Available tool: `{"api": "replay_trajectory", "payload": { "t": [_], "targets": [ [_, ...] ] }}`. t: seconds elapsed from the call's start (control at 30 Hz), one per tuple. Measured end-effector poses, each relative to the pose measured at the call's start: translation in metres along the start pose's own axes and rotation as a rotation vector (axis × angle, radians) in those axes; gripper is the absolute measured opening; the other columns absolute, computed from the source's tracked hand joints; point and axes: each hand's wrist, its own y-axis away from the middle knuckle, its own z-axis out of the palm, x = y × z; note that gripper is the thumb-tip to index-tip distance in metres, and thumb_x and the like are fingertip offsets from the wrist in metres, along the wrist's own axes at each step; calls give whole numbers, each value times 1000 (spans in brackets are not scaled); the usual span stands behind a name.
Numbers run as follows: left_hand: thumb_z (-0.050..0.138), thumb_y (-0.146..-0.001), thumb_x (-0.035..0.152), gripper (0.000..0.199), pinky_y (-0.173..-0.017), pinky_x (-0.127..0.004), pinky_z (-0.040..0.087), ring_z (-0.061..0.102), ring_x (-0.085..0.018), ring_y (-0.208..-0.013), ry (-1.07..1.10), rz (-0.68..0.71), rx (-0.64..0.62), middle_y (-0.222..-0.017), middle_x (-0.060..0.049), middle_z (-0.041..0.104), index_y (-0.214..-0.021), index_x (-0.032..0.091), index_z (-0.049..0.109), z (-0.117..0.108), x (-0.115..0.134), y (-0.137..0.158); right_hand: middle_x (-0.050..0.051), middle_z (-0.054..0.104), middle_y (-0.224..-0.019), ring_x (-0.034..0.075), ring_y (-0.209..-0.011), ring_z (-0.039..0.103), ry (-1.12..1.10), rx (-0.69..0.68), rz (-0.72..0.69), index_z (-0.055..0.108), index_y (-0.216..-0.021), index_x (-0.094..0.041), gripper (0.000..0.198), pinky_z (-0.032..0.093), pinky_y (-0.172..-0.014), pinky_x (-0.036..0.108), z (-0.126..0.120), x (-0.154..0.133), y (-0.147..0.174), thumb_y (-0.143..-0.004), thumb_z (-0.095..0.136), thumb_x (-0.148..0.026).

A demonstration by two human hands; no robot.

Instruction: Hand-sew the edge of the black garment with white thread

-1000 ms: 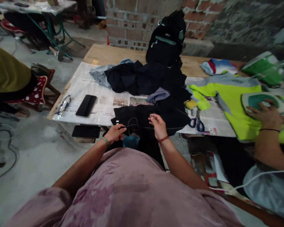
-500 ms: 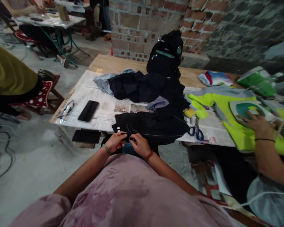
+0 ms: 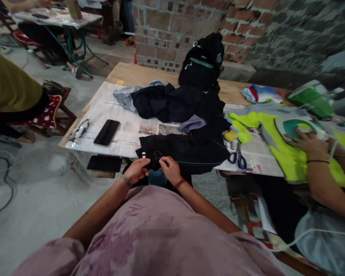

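Black cloth (image 3: 184, 147) lies at the table's front edge, its near left corner hanging toward me. My left hand (image 3: 136, 170) pinches that corner between thumb and fingers, just below a small white label (image 3: 144, 155). Just right of it, my right hand (image 3: 170, 168) is closed in a pinch at the cloth's edge, where a thin white thread (image 3: 158, 152) loops up to the fingertips. More of the thread trails right across the black cloth. Any needle in my right fingers is too small to make out.
A dark garment pile (image 3: 172, 103), backpack (image 3: 201, 63), phone (image 3: 107, 132), glasses (image 3: 79, 130) and scissors (image 3: 238, 158) lie on the newspaper-covered table (image 3: 123, 147). Another phone (image 3: 104, 163) sits below the edge. At right, a co-worker's hand (image 3: 307, 143) holds an iron (image 3: 290, 126) on a yellow vest (image 3: 267, 130).
My right hand has moved slightly up and right, away from my left hand, and the thread loop has become smaller. The left hand keeps its pinch. The co-worker's iron has shifted slightly left.
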Motion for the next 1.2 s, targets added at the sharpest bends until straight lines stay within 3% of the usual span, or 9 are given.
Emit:
{"api": "replay_trajectory", "payload": {
  "t": [0.13,0.4,0.63,0.87,1.1,1.2],
  "targets": [
    [64,-68,23,24,-27,-12,17,45,-6,-33,-107,36,3,-48,6,47,-89,16,53,-1,-1,2,1,55,-70,10,-62,51,23,-18,-68,61,-74,-19,15,41,-60,22,2,1,2,-80,49,-25],
    [56,-74,27,18,-29,-13,15,34,-5,-25,-326,95,66,-33,6,42,-85,14,57,16,-3,0,3,56,-75,12,-70,53,115,-70,-194,59,-76,-19,12,44,-66,24,5,5,1,-81,49,-22],
    [52,-75,24,14,-29,-14,15,33,-5,-25,-269,121,99,-33,6,43,-85,15,54,19,-6,-5,5,56,-79,15,-77,53,169,-49,-338,55,-79,-19,11,46,-70,27,5,1,-2,-83,45,-19],
    [59,-68,26,16,-28,-13,15,38,-5,-29,-106,124,68,-40,7,42,-77,16,52,14,-9,-8,4,58,-79,13,-75,55,152,-71,-335,58,-85,-20,14,47,-68,25,8,2,-4,-84,44,-18],
    [59,-67,24,15,-28,-13,12,38,-4,-29,-5,41,80,-46,8,43,-74,16,49,16,-7,-11,8,59,-84,14,-78,55,309,-147,-568,59,-85,-18,19,48,-69,26,6,1,-9,-85,40,-16],
    [62,-66,24,17,-29,-13,12,38,-3,-30,-19,53,74,-45,8,42,-75,16,50,18,-4,-10,7,59,-80,14,-76,55,274,-153,-535,58,-83,-19,18,48,-69,25,6,0,-10,-84,40,-16]
  ]
}}
